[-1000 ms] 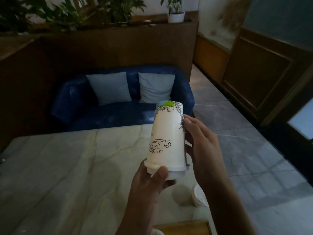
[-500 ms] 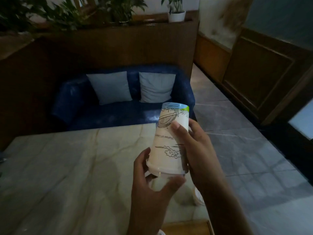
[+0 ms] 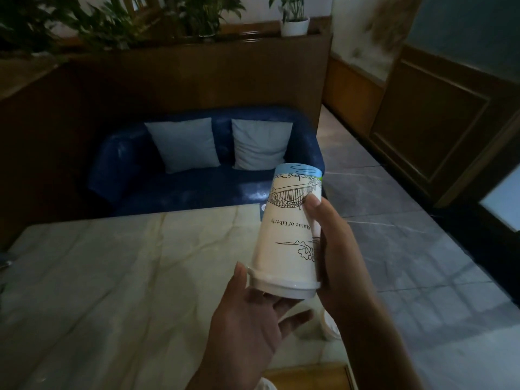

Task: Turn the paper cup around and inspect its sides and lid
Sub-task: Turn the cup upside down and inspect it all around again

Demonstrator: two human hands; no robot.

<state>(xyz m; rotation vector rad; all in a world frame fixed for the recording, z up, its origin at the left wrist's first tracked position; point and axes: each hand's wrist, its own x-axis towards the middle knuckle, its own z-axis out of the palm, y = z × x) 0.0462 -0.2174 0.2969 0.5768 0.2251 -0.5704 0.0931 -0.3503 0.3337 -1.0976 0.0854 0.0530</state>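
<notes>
A white paper cup [image 3: 284, 237] with black line drawings and upside-down print is held inverted above the marble table [image 3: 98, 277], its white lid [image 3: 281, 285] at the bottom and its blue-rimmed base tilted up and to the right. My right hand [image 3: 334, 249] wraps the cup's right side, thumb on the bridge drawing. My left hand [image 3: 253, 316] lies palm up under the lid, fingers spread, the thumb touching the lid's left edge.
A white round object [image 3: 330, 325] lies on the table under my right wrist, partly hidden. A wooden board [image 3: 309, 375] sits at the table's near edge. Beyond the table stands a blue sofa [image 3: 197, 190] with two pillows; tiled floor [image 3: 422, 249] runs to the right.
The cup has turned about its axis, so a bridge drawing and printed words now face me. My left hand has let go of the lid rim and opened beneath it.
</notes>
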